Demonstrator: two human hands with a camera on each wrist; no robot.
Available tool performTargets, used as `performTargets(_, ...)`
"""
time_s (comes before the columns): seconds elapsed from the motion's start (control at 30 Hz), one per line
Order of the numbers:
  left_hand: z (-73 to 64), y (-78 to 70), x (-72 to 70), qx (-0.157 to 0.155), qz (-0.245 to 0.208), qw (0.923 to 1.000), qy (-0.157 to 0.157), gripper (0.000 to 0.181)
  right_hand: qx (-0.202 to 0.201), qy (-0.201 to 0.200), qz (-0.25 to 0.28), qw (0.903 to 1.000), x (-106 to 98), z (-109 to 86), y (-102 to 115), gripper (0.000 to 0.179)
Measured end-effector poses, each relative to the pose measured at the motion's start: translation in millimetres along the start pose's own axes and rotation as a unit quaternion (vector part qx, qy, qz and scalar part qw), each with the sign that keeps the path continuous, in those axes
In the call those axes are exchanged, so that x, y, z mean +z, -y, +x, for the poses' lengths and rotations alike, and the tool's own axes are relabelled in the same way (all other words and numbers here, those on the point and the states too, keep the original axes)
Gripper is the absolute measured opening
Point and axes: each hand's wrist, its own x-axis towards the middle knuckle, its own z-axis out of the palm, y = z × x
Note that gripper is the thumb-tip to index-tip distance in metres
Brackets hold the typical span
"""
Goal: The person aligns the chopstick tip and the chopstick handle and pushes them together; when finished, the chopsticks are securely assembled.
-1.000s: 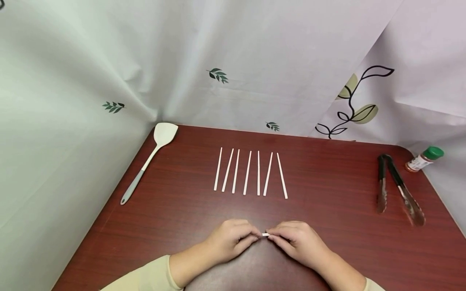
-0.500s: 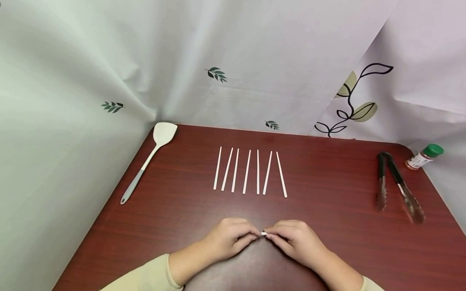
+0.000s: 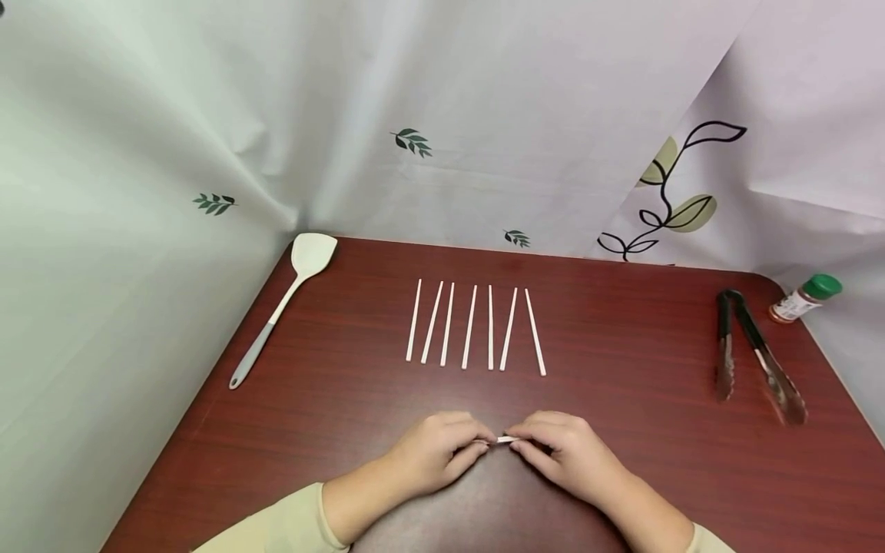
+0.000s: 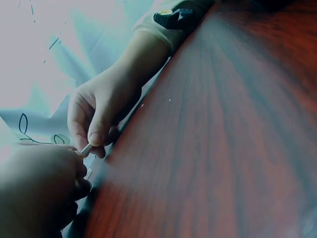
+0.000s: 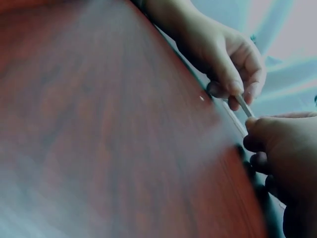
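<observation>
Between my two hands, low in the middle of the head view, is a short visible length of a thin white stick [image 3: 507, 439]. My left hand [image 3: 437, 455] pinches one side of it between thumb and fingers. The other side is pinched by my right hand [image 3: 571, 455], its fingertips close to those of the left. Both wrist views show the stick [image 4: 86, 148] bridging the small gap between the thumbs; the rest of it is hidden by the fingers. Beyond the hands, several similar white sticks [image 3: 469, 326] lie spaced out in a row on the dark red table [image 3: 622, 338].
A white spatula [image 3: 313, 255] with a grey handle lies along the table's left edge. Metal tongs [image 3: 743, 315] with black handles lie spread at the right, beside a green-capped spice bottle [image 3: 795, 306]. A white leaf-patterned cloth [image 3: 456, 192] hangs behind the table.
The right hand's fingertips have shifted slightly up and right, so a little more of the white stick shows between the hands. The left hand and the row of sticks stay nearly the same.
</observation>
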Motion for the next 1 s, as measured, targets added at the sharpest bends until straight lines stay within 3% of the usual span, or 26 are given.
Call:
performTargets(0.23,0.5,0.4,-2.2,-0.005,0.032,0.9985,0.044,0.02,0.057,-0.003,-0.061,0.9965,-11,-3.8,-10,0.012)
performTargets(0.47,0.3,1.5,-2.3,0.04,0.045,0.995,0.08,0.033,0.126,0.0,-0.051,0.9907,-21,-10.6,-19,0.026)
performTargets(0.63,-0.8,2.6,-1.8,0.06,0.054,0.9916,0.101,0.039,0.137,0.002,-0.066,0.9884,-23,-12.7,-21,0.032)
performTargets(1.0,3.1,1.0,-0.8,0.067,0.065,0.988,0.123,0.03,0.163,-0.008,-0.093,0.9822,-24,-14.4,-21,0.031)
